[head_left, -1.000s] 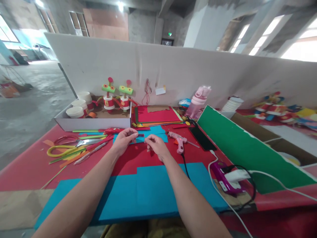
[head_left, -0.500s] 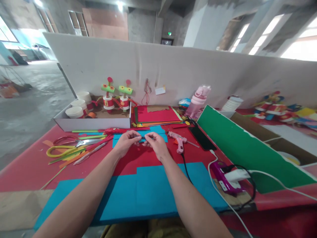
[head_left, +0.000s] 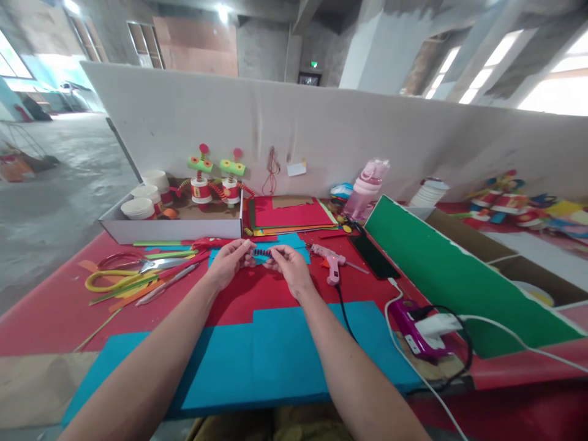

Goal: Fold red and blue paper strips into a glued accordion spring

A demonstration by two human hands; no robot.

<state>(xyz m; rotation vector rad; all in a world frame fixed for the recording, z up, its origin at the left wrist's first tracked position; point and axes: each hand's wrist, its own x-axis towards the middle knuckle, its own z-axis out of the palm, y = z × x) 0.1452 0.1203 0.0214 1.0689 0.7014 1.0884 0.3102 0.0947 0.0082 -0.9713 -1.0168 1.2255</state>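
Note:
Between my two hands stretches a small folded paper spring (head_left: 262,252), dark red and blue in zigzag folds. My left hand (head_left: 233,260) pinches its left end. At the other end, my right hand (head_left: 288,264) grips it between thumb and fingers. Both hands hover over blue paper pieces (head_left: 294,242) on the red table covering (head_left: 234,306). To the right of my right hand lies a pink glue gun (head_left: 331,260) with its black cord. Yellow-handled scissors (head_left: 110,282) rest among paper strips on the left.
A white box (head_left: 169,229) at back left holds paper cups and two paper-cup figures (head_left: 200,187). Coloured paper sheets (head_left: 294,214) are stacked at the back. A pink bottle (head_left: 366,190), black phone (head_left: 374,256), purple power strip (head_left: 420,337) and green-sided box (head_left: 450,275) stand rightward.
My left hand has moved slightly left, away from my right hand. The paper spring between them is drawn out longer and more of its folds show.

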